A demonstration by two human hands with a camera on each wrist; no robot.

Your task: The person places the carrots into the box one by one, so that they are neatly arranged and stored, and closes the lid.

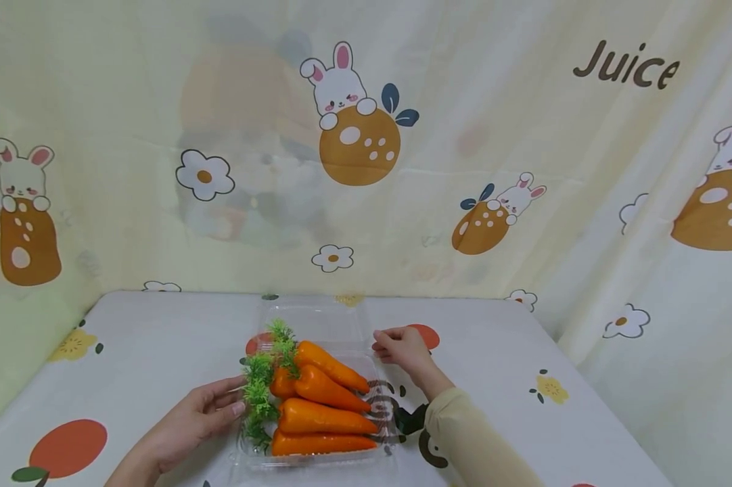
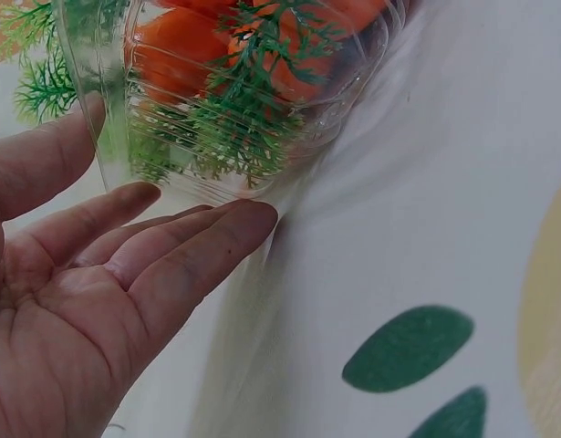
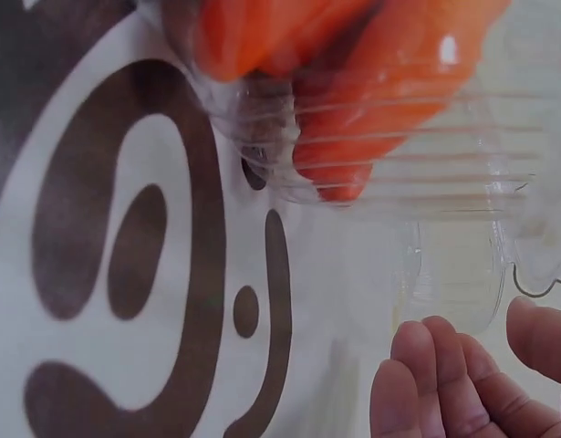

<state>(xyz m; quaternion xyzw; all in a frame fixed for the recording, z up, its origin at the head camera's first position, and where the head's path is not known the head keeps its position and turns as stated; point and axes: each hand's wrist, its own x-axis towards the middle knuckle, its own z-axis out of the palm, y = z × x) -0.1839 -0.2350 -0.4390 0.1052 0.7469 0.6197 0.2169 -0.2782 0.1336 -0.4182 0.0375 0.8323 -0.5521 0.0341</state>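
A clear plastic container point(image 1: 317, 460) with a hinged lid point(image 1: 317, 321) lies open on the table, its lid folded back to the far side. Several orange carrots point(image 1: 326, 416) lie inside it, their green feathery tops point(image 1: 259, 392) at the left end. My left hand point(image 1: 189, 419) is at that end; in the left wrist view its nearly straight fingers point(image 2: 184, 265) touch the outer wall, with the thumb by the rim. Beside the container's far right corner is my right hand point(image 1: 408, 352). Its fingers point(image 3: 453, 383) are loosely bent, thumb apart, with nothing seen between them.
A white tablecloth point(image 1: 500, 379) printed with fruit and flowers covers the table. Behind it hangs a pale curtain point(image 1: 439, 223) with rabbit prints, and more curtain stands along the left and right sides. The container's front edge is close to the bottom of the head view.
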